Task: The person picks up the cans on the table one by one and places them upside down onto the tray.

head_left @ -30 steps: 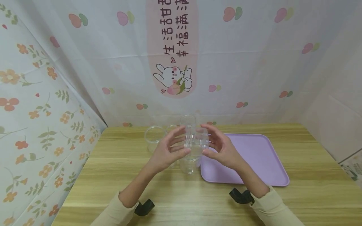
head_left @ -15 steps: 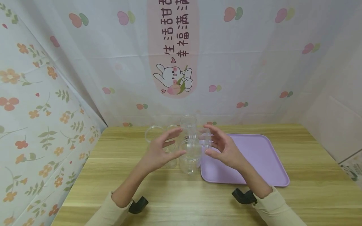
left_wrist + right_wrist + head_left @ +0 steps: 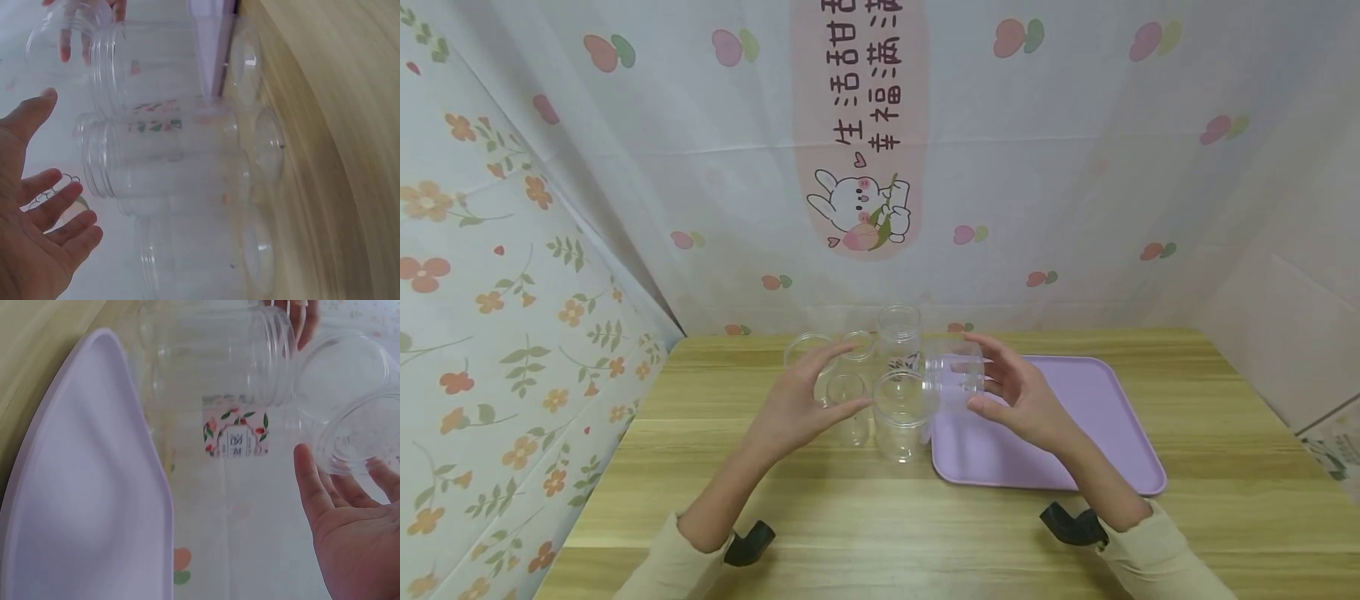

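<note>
My right hand (image 3: 1015,396) grips a clear plastic jar (image 3: 953,354) by its base, thumb below and fingers above. Tipped on its side, the jar has its threaded mouth toward the left, raised over the tray's left side. My left hand (image 3: 790,408) holds nothing; its fingers and thumb are spread apart beside the standing jars. Closest to it in the head view is a small clear jar (image 3: 850,425). A wide clear jar (image 3: 904,437) stands upright at the front of the group. Behind it, a tall jar (image 3: 898,329) bears a pink floral label (image 3: 235,428).
A lilac tray (image 3: 1097,425) lies on the wooden table (image 3: 880,533) to the right of the jars. Further clear jars (image 3: 808,346) stand at the back left of the group. A printed white curtain (image 3: 1037,183) hangs behind the table.
My hands have moved apart. The left has let go of the jar and drawn off leftward, its fingers wider; the right has carried the tipped jar rightward, over the tray's edge.
</note>
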`<state>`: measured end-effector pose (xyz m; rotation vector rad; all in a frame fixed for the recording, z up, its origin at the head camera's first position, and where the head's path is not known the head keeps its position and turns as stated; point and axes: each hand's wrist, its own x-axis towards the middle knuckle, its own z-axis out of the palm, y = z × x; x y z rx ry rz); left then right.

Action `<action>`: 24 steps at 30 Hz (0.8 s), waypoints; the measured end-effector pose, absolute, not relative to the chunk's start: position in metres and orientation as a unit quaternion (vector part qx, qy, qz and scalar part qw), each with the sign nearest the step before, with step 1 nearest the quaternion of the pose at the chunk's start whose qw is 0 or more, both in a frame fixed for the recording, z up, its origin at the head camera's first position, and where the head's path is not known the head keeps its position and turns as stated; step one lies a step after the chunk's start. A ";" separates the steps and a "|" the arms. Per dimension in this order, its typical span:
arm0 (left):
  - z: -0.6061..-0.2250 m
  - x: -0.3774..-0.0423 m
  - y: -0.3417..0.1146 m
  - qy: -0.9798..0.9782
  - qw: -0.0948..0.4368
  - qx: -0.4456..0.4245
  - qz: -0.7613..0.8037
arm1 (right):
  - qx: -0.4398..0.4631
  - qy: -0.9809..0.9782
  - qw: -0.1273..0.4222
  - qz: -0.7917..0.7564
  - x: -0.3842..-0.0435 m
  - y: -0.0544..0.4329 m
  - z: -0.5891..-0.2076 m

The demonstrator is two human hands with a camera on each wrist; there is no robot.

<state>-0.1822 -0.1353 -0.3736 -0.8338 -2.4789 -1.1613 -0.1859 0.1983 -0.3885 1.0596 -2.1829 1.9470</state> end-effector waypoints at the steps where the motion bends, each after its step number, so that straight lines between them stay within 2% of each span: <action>1: -0.374 -0.182 -0.136 -0.862 0.138 -0.283 -0.397 | 0.338 -0.705 0.016 0.624 -0.186 0.201 -0.389; 9: -0.380 -0.182 -0.145 -0.881 0.120 -0.250 -0.383 | 0.326 -0.723 0.032 0.608 -0.186 0.222 -0.387; 24: -0.390 -0.186 -0.144 -0.873 0.120 -0.283 -0.378 | 0.312 -0.746 0.044 0.587 -0.184 0.239 -0.381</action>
